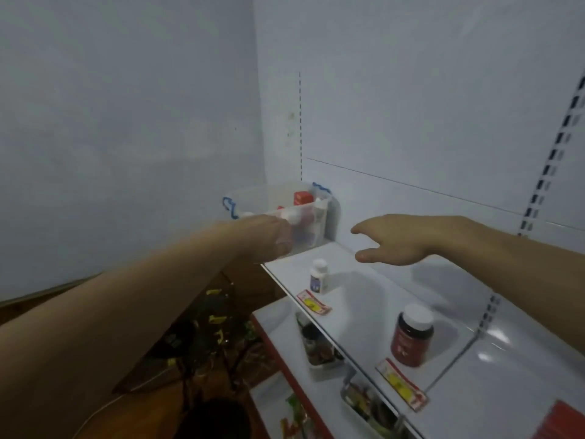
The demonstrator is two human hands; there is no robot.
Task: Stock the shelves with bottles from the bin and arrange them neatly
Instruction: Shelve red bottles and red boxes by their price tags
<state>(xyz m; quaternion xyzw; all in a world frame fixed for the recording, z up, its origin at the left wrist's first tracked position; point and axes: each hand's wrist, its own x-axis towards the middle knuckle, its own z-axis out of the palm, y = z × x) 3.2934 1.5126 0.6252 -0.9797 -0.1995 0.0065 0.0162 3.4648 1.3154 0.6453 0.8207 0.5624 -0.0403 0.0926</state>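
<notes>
A clear plastic bin [319,229] with blue handles stands at the left end of the top white shelf [364,299], against the back panel. Inside it are a red box [300,198] and several white-capped bottles [292,217]. My left hand [272,237] is blurred, its fingers curled against the bin's near wall beside a white cap; whether it holds anything is unclear. My right hand [395,240] hovers open above the shelf, fingers pointing left toward the bin. A small white bottle [319,275] and a dark red bottle with a white cap [411,335] stand upright near the shelf's front edge.
Two red-and-yellow price tags [313,304] [402,386] hang on the shelf's front edge. Lower shelves hold trays of packaged goods [316,343]. A slotted upright [550,153] runs up the back panel at right. A dark potted plant [205,343] stands on the wooden floor below left.
</notes>
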